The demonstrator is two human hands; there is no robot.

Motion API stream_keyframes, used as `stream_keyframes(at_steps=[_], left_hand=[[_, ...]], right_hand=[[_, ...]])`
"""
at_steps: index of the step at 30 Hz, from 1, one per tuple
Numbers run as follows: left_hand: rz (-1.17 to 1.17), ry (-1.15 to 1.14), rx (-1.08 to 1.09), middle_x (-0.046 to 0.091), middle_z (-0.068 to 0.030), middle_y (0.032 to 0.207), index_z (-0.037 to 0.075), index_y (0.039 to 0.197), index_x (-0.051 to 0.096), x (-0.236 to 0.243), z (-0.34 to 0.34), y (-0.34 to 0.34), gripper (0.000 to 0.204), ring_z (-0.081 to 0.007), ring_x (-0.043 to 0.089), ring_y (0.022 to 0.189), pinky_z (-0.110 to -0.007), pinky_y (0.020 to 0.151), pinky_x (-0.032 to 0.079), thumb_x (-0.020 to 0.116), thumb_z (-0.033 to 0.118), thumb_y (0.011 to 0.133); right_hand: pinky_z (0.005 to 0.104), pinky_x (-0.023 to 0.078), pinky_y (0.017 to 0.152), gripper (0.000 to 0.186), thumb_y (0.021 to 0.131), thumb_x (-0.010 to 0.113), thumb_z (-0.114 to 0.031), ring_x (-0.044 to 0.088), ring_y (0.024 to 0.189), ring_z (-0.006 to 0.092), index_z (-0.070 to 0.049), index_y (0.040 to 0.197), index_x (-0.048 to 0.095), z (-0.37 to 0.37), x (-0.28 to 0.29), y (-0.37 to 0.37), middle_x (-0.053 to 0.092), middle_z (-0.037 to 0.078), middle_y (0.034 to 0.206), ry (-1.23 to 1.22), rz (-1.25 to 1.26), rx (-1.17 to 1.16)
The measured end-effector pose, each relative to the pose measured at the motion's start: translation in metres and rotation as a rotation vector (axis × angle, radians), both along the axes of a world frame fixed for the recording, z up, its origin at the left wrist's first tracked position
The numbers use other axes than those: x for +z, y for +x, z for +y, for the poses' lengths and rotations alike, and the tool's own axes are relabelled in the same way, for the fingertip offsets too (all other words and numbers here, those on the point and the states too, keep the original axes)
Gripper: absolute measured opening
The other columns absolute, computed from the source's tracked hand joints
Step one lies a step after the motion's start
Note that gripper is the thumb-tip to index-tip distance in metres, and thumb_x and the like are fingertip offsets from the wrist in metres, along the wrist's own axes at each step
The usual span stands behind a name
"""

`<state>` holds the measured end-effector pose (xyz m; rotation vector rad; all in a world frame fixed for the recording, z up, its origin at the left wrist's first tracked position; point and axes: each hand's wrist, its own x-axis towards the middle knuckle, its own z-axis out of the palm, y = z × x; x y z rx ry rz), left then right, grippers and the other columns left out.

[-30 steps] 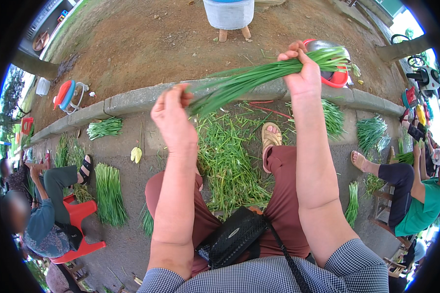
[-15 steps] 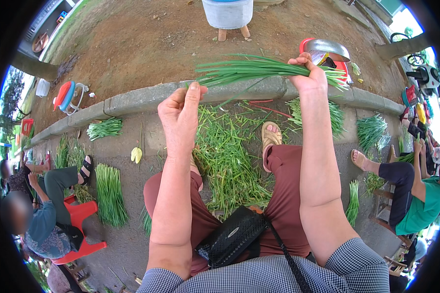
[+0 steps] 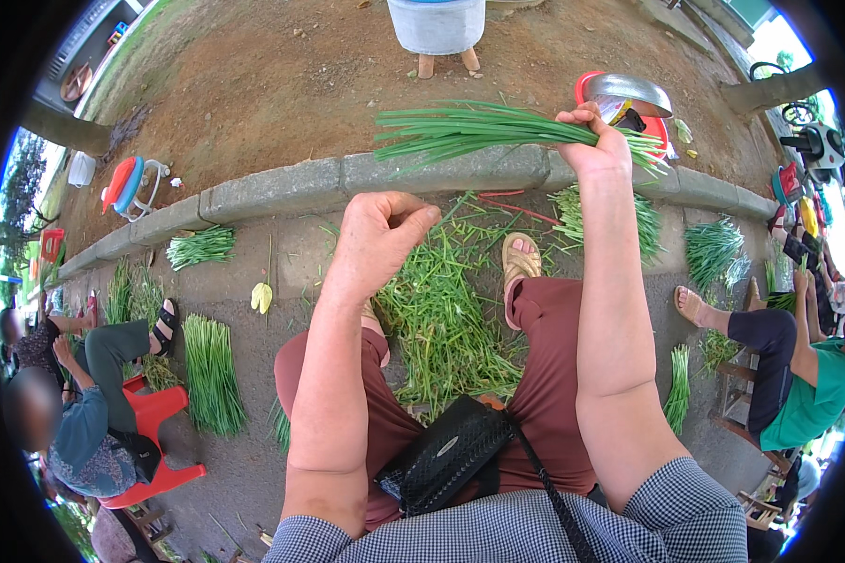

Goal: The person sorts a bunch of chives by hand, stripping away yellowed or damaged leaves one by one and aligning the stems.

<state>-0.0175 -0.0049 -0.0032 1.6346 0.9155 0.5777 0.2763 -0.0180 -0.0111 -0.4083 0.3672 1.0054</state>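
A person sat on the ground, seen from above, with both forearms reaching up from the lower edge of the frame. The right hand, in the upper right of centre, was closed in a fist around a bunch of long green stalks. The bunch lay almost level, its leafy ends fanning out toward the upper middle of the frame, above a grey concrete kerb that curved across the picture. The left hand, near the centre, was loosely curled with fingertips pinched together; whether it held anything could not be told. It was well apart from the bunch.

Below the hands, between the person's knees in dark red trousers, lay a loose pile of green trimmings. A black textured bag rested in the lap. A tidy bundle of greens lay on the pavement at the lower left, beside a red plastic stool where another person sat. A metal bowl sat at the upper right.
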Motion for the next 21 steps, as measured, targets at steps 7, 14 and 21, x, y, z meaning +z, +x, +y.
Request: stream_keyframes(at_steps=[7,14,21], left_hand=[[-0.229,0.190,0.352,0.053,0.0045,0.060,-0.002,0.080,0.064,0.002,0.001,0.002,0.013,-0.0011,0.042,0.054,-0.018,0.048,0.034,0.063,0.011,0.081],[-0.333,-0.011,0.418,0.053,0.0030,0.062,0.000,0.080,0.062,0.006,0.007,-0.001,0.016,-0.0025,0.043,0.056,-0.018,0.051,0.033,0.062,0.016,0.084],[-0.306,-0.016,0.323,0.057,0.0004,0.065,0.001,0.082,0.063,0.004,0.005,-0.002,0.014,-0.0048,0.048,0.058,-0.019,0.054,0.036,0.062,0.015,0.083]], right_hand=[[0.0335,0.038,0.060,0.011,0.088,0.040,-0.005,0.045,0.053,0.0151,-0.007,0.080,0.046,0.000,0.002,-0.001,0.048,0.003,0.066,0.024,0.030,0.012],[0.0332,0.038,0.061,0.009,0.090,0.040,-0.007,0.047,0.056,0.0153,-0.007,0.084,0.047,0.000,0.003,-0.003,0.049,0.003,0.069,0.092,-0.027,0.054],[0.0329,0.038,0.061,0.011,0.089,0.041,-0.005,0.047,0.056,0.0143,-0.006,0.081,0.048,0.001,0.004,-0.006,0.048,0.003,0.069,0.123,-0.032,0.082]])
